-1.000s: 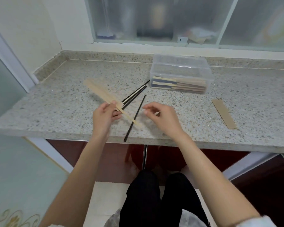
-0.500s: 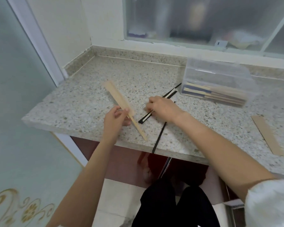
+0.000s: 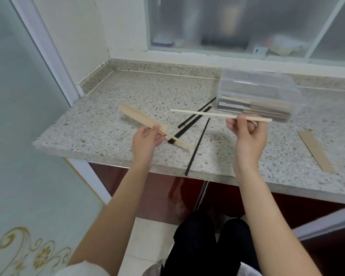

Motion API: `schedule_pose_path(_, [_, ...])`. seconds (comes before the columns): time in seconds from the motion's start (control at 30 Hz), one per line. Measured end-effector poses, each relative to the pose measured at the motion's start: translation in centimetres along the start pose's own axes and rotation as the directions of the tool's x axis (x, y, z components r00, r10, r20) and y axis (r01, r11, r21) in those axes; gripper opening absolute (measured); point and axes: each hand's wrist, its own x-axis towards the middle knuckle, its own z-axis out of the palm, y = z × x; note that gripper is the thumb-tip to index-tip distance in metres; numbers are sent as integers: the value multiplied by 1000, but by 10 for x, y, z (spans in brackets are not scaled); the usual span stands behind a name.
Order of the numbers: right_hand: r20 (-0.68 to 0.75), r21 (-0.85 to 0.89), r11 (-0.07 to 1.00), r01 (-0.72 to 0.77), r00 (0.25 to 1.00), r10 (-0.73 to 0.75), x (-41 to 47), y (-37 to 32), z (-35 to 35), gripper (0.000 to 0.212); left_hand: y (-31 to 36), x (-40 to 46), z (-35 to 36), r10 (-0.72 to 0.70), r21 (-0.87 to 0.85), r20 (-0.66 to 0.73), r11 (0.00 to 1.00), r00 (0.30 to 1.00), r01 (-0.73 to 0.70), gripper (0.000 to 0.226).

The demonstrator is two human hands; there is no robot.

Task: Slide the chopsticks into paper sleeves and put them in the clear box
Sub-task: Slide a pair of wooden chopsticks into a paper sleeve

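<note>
My left hand [image 3: 146, 137] pinches a tan paper sleeve [image 3: 139, 118] above the counter, with a pale wooden chopstick [image 3: 177, 142] sticking out of its near end. My right hand [image 3: 247, 134] holds a second pale wooden chopstick [image 3: 207, 114] in the air, level, its tip pointing left. Three black chopsticks lie on the counter between my hands: a pair [image 3: 195, 117] and a single one [image 3: 197, 146] reaching past the front edge. The clear box [image 3: 257, 84] stands at the back right with several sleeved chopsticks inside.
A spare tan paper sleeve [image 3: 315, 150] lies flat on the granite counter [image 3: 108, 120] at the right. A wall and door frame close off the left side; a window runs behind the counter. My legs show below the counter edge.
My right hand has lifted from the counter with a pale wooden chopstick and moved right. My left hand still holds the sleeve. The view has shifted to the left.
</note>
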Motion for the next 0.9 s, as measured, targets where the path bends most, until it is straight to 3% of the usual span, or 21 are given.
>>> schedule_pose_path(0.1, [1,106,977,-186,982,187,-7,-1,-21,8,2,-13,16,-34,-87,6,996,999,34,18])
schedule_pose_path(0.23, [-12,134,970,-203,978,207,-12,-4,-40,4,4,-28,32,-59,-184,-17,981,998,55,29])
schedule_pose_path(0.47, [-25,116,982,-150,988,154,-12,-14,-60,3,3,-45,47,-83,-209,12,974,996,84,27])
schedule_pose_path(0.73, [88,108,985,-132,989,123,-9,-16,-81,10,-1,-52,55,-97,-198,56,974,994,107,27])
schedule_pose_path(0.9, [117,25,1000,-13,993,10,-10,-18,-91,12,-3,-55,60,-95,-190,71,976,993,107,19])
